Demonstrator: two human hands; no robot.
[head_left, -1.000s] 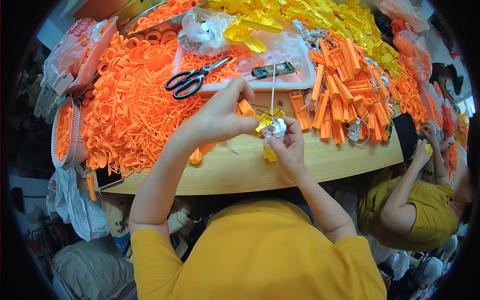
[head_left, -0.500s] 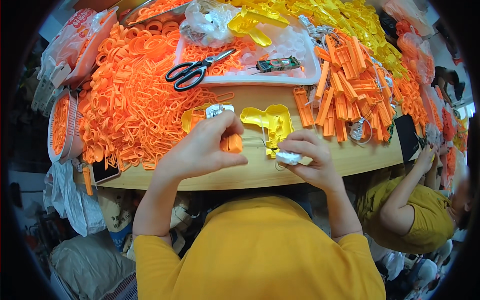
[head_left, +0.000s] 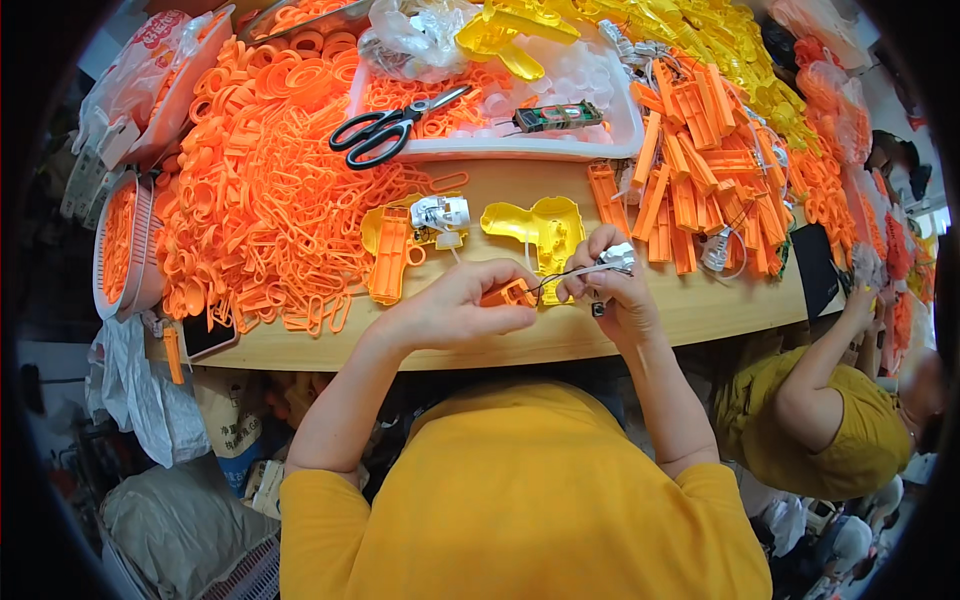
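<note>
My left hand (head_left: pixel 468 303) is closed around an orange plastic case (head_left: pixel 517 292), mostly hidden by the fingers. Dark wires run from it to my right hand (head_left: pixel 620 295), which pinches a small white and silver part (head_left: pixel 618 257) with a pale strip and a small black piece hanging below. Just beyond my hands lies a yellow gun-shaped shell half (head_left: pixel 556 228), its hollow side up. Left of that, another yellow shell half (head_left: pixel 374 222) holds an orange slotted case (head_left: pixel 392 252) and a white and silver unit (head_left: pixel 440 212).
Orange clips and rings (head_left: pixel 270 180) are heaped at left. Black-handled scissors (head_left: pixel 385 130) lean on a white tray (head_left: pixel 480 150) holding a green circuit-board piece (head_left: pixel 558 117). Orange cases with wires (head_left: pixel 690 170) and yellow shells (head_left: pixel 700 50) pile up at right. Another person (head_left: pixel 830 410) sits at right.
My left hand has moved right and down, uncovering the left shell half and bringing the orange case close to my right hand. My right hand has turned the white part upward.
</note>
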